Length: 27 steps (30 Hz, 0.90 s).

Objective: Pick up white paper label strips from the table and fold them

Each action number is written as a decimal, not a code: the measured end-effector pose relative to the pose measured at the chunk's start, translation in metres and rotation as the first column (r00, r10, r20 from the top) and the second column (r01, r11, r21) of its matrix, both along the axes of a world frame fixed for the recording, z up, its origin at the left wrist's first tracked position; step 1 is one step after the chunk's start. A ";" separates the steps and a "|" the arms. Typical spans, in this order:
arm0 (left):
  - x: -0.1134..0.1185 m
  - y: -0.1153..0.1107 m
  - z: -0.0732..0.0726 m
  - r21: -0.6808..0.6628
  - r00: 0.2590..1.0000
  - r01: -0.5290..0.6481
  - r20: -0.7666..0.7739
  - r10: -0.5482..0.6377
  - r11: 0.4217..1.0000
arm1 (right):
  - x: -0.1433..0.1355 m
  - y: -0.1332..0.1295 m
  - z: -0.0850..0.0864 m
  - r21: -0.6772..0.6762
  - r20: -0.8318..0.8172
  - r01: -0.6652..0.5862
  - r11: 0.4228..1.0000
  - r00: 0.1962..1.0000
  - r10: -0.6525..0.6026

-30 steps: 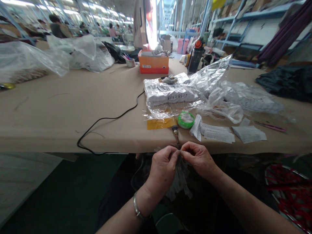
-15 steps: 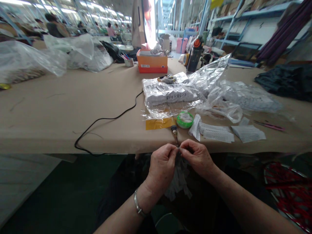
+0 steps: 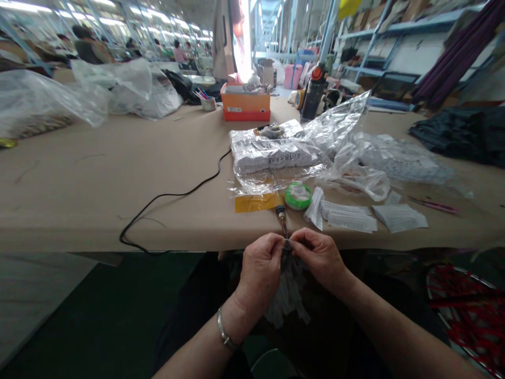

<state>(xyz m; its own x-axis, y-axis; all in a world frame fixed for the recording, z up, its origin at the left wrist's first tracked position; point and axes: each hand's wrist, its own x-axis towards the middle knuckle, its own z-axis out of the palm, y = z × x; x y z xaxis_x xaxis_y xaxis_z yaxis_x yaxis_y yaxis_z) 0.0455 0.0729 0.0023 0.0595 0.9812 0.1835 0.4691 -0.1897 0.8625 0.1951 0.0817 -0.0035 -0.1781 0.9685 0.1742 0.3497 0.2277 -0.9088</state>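
Note:
My left hand [image 3: 262, 266] and my right hand [image 3: 319, 256] meet at the table's front edge, fingertips pinched together. Between them is a small white strip [image 3: 286, 241], mostly hidden by the fingers. Right behind the fingertips, a soldering iron [image 3: 281, 216] points toward me over the edge; whether the strip touches its tip I cannot tell. Below the hands hangs a bunch of white strips [image 3: 290, 297]. Close by on the table are a green round tub [image 3: 298, 196] with white stuff inside, yellow tape [image 3: 256, 202] and stacks of printed white labels [image 3: 349, 216].
Clear plastic bags of white packs [image 3: 276, 152] lie behind the labels. Pink-handled scissors [image 3: 434, 205] rest to the right. A black cord [image 3: 173, 195] curves across the left side. Farther back stand an orange box [image 3: 246, 103] and a dark bottle [image 3: 313, 95]. A basket of red material [image 3: 469, 316] is low at right.
Both hands stay pinched at the table edge. The fingertips have parted slightly, and a bit more of the small white strip shows between them. The view has tilted a little.

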 end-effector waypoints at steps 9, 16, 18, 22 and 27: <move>-0.016 -0.016 -0.029 -0.054 0.992 -0.059 0.104 0.065 0.997 | 0.054 -0.007 0.005 0.591 0.549 -0.003 0.807 0.735 -0.399; -0.005 -0.025 -0.034 -0.121 0.990 0.003 0.139 0.014 0.993 | 0.065 0.008 -0.016 0.691 0.569 -0.016 0.722 0.627 -0.531; 0.003 -0.026 -0.029 -0.179 0.982 0.045 0.188 -0.011 0.983 | 0.068 0.010 -0.017 0.719 0.511 -0.004 0.695 0.682 -0.524; 0.025 -0.022 -0.017 -0.421 0.907 0.172 0.420 0.023 0.890 | 0.072 0.005 -0.010 0.763 0.394 0.007 0.647 0.789 -0.472; 0.053 -0.016 -0.004 -0.522 0.443 0.524 0.842 0.308 0.673 | 0.064 -0.026 -0.005 0.753 0.405 -0.116 0.647 0.857 -0.318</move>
